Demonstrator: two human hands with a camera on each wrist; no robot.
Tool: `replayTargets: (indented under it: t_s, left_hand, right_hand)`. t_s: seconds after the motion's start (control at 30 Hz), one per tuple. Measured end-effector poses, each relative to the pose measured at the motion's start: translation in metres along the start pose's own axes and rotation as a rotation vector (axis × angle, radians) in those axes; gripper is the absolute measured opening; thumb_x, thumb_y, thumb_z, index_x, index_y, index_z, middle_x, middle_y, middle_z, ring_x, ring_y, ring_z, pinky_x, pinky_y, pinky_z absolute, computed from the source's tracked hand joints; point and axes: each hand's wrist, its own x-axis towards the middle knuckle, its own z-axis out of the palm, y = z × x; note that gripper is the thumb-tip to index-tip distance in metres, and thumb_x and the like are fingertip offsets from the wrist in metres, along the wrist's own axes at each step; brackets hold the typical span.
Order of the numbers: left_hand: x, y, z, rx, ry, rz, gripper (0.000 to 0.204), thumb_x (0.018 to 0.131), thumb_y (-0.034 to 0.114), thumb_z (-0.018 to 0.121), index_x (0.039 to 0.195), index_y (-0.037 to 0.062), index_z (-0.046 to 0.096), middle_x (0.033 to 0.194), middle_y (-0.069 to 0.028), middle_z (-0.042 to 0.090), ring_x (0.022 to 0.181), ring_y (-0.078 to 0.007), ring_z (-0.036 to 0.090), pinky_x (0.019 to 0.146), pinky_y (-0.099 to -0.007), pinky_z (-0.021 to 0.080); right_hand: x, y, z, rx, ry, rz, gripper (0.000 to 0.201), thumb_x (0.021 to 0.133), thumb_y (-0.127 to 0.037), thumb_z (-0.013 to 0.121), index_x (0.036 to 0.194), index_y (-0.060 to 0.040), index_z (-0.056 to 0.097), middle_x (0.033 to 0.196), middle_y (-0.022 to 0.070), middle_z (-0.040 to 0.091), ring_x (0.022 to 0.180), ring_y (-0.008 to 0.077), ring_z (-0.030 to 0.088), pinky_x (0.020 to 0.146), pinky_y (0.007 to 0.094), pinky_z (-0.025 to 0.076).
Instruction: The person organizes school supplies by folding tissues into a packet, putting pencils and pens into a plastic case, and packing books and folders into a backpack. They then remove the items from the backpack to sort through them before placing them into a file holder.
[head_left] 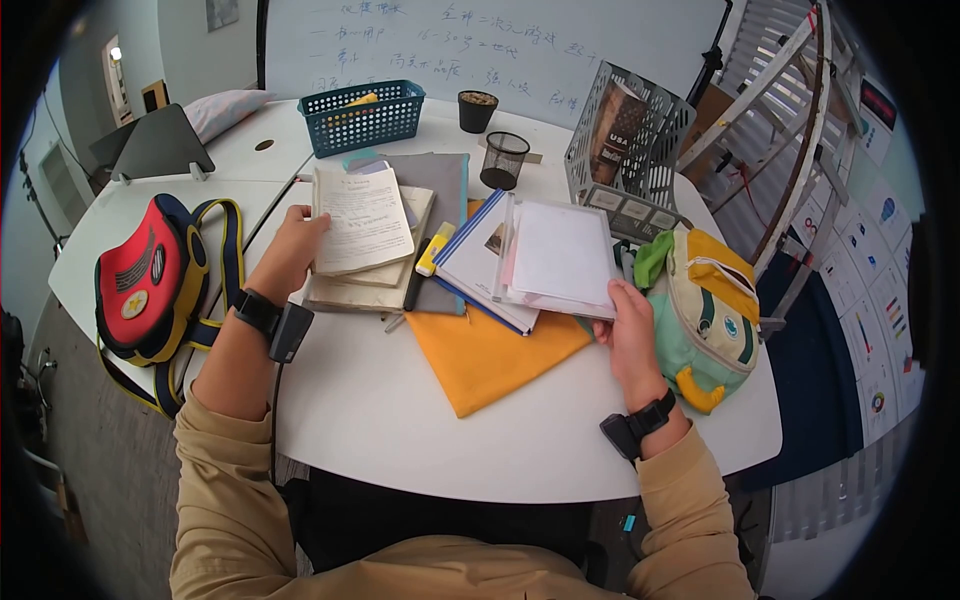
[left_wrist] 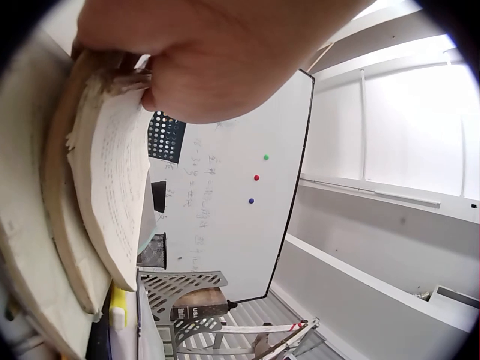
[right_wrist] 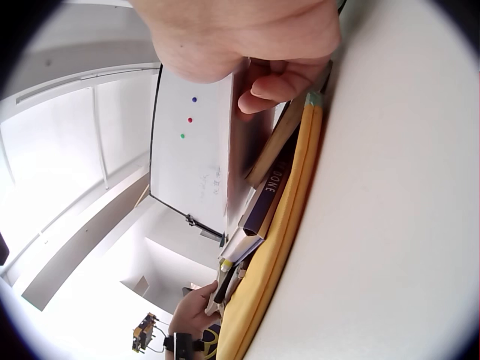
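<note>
My left hand [head_left: 292, 252] grips the left edge of a worn book [head_left: 362, 220] with a printed page facing up. In the left wrist view its spine edge looks frayed [left_wrist: 112, 172]. Beneath lie more yellowed books [head_left: 365, 293], with a yellow highlighter [head_left: 434, 248] beside them. My right hand [head_left: 632, 330] holds the near right corner of a flat, clear-edged case with a white top [head_left: 562, 250], thumb above and fingers curled below in the right wrist view. Under the case sits a blue-edged white book [head_left: 478, 255], and below that a yellow-orange pouch [head_left: 480, 365].
A red and navy bag [head_left: 150, 280] sits at left, a green and yellow backpack [head_left: 710, 310] at right. Toward the back are a teal basket [head_left: 362, 120], a black pot [head_left: 476, 112], a mesh cup [head_left: 503, 162] and a grey file holder [head_left: 660, 130]. A grey folder [head_left: 450, 180] lies under the books.
</note>
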Motion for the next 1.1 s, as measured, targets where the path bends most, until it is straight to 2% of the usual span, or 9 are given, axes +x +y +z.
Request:
replayTargets:
  t_s: [0.1, 0.2, 0.47, 0.77, 0.87, 0.97, 1.1]
  left_hand:
    - [-0.001, -0.001, 0.001, 0.044, -0.043, -0.008, 0.052, 0.117, 0.024, 0.062, 0.159, -0.0026, 0.045, 0.136, -0.0232, 0.07, 0.12, -0.0311, 0.073, 0.093, -0.0498, 0.063]
    - [0.0, -0.002, 0.001, 0.071, -0.067, 0.006, 0.053, 0.117, 0.024, 0.061, 0.16, -0.0028, 0.046, 0.137, -0.0245, 0.07, 0.12, -0.0323, 0.074, 0.094, -0.0497, 0.064]
    - [-0.014, 0.01, 0.004, 0.169, -0.079, 0.08, 0.053, 0.117, 0.025, 0.062, 0.16, -0.0024, 0.047, 0.132, -0.0232, 0.072, 0.116, -0.0296, 0.076, 0.09, -0.0483, 0.064]
    - [-0.023, 0.023, 0.006, 0.006, -0.128, 0.042, 0.054, 0.116, 0.025, 0.066, 0.159, -0.0011, 0.048, 0.128, -0.0199, 0.072, 0.114, -0.0268, 0.075, 0.09, -0.047, 0.063]
    - [-0.018, 0.015, 0.004, 0.049, -0.142, 0.044, 0.059, 0.116, 0.025, 0.066, 0.164, -0.0014, 0.045, 0.134, -0.0223, 0.071, 0.117, -0.0284, 0.075, 0.091, -0.0471, 0.064]
    - [-0.023, 0.017, 0.005, 0.405, -0.123, 0.046, 0.067, 0.115, 0.027, 0.067, 0.167, -0.0051, 0.04, 0.142, -0.027, 0.069, 0.123, -0.032, 0.074, 0.098, -0.0451, 0.063]
    - [-0.029, 0.019, 0.009, 0.528, -0.072, 0.051, 0.066, 0.114, 0.032, 0.072, 0.163, -0.0024, 0.044, 0.133, -0.023, 0.074, 0.12, -0.0284, 0.074, 0.098, -0.0399, 0.06]
  right_hand:
    - [0.001, 0.0, 0.001, -0.002, -0.008, 0.003, 0.027, 0.119, -0.032, 0.063, 0.124, -0.0065, 0.071, 0.082, 0.0008, 0.07, 0.057, 0.01, 0.059, 0.049, 0.0254, 0.042]
    - [-0.003, -0.005, 0.008, -0.013, 0.037, 0.005, 0.03, 0.119, -0.032, 0.06, 0.117, -0.0046, 0.07, 0.074, 0.0014, 0.067, 0.056, 0.0105, 0.058, 0.049, 0.0269, 0.041]
    - [-0.001, -0.001, 0.004, -0.012, 0.015, 0.007, 0.03, 0.118, -0.032, 0.061, 0.121, -0.0046, 0.071, 0.075, 0.0015, 0.068, 0.056, 0.0105, 0.059, 0.05, 0.0266, 0.042]
    - [-0.003, -0.003, 0.005, -0.01, 0.006, 0.0, 0.03, 0.119, -0.032, 0.061, 0.12, -0.0044, 0.071, 0.077, 0.001, 0.068, 0.057, 0.0101, 0.059, 0.05, 0.0265, 0.043]
    - [-0.003, -0.003, 0.005, -0.017, 0.008, 0.001, 0.03, 0.119, -0.033, 0.061, 0.12, -0.0045, 0.071, 0.077, 0.0008, 0.068, 0.058, 0.0097, 0.06, 0.05, 0.0263, 0.043]
    - [-0.002, -0.002, 0.004, -0.023, 0.01, 0.005, 0.03, 0.119, -0.033, 0.061, 0.12, -0.0045, 0.071, 0.078, 0.0007, 0.069, 0.058, 0.0094, 0.06, 0.05, 0.026, 0.043]
    - [-0.002, -0.002, 0.005, -0.025, 0.01, 0.005, 0.03, 0.119, -0.033, 0.062, 0.12, -0.0046, 0.071, 0.078, 0.0008, 0.069, 0.058, 0.0096, 0.06, 0.05, 0.0259, 0.043]
